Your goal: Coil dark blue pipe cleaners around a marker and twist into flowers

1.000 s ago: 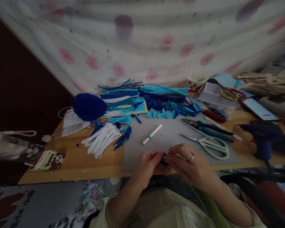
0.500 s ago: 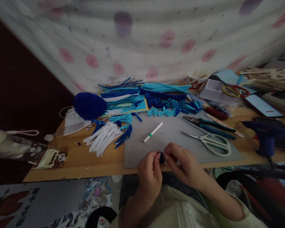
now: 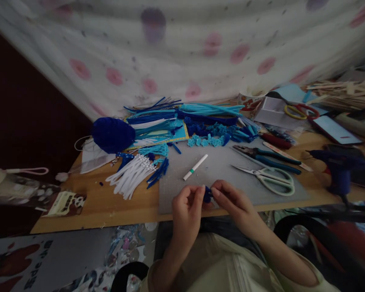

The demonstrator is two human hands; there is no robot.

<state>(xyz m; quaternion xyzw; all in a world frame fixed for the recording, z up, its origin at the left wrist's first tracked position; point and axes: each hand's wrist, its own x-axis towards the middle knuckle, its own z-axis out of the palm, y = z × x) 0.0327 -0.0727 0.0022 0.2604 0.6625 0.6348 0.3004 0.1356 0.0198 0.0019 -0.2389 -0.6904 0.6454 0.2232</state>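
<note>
Between my two hands is a small dark blue pipe cleaner piece, partly hidden by the fingertips. My left hand pinches it from the left, thumb on top. From the right, my right hand grips its other side between thumb and forefinger. Both hands are over the front edge of a grey cutting mat. A white marker with a green band lies on the mat just beyond them. Scissors with pale green handles rest to the right of my right hand.
Pliers and a blue glue gun lie to the right. White pipe cleaner loops with beads sit left of the mat. Behind are blue pipe cleaner bundles, light blue flower shapes and a dark blue fuzzy ball.
Both hands have risen slightly away from my body with the blue piece. My right hand has turned, its fingers now straighter, and more of the piece shows. The view has shifted a little.
</note>
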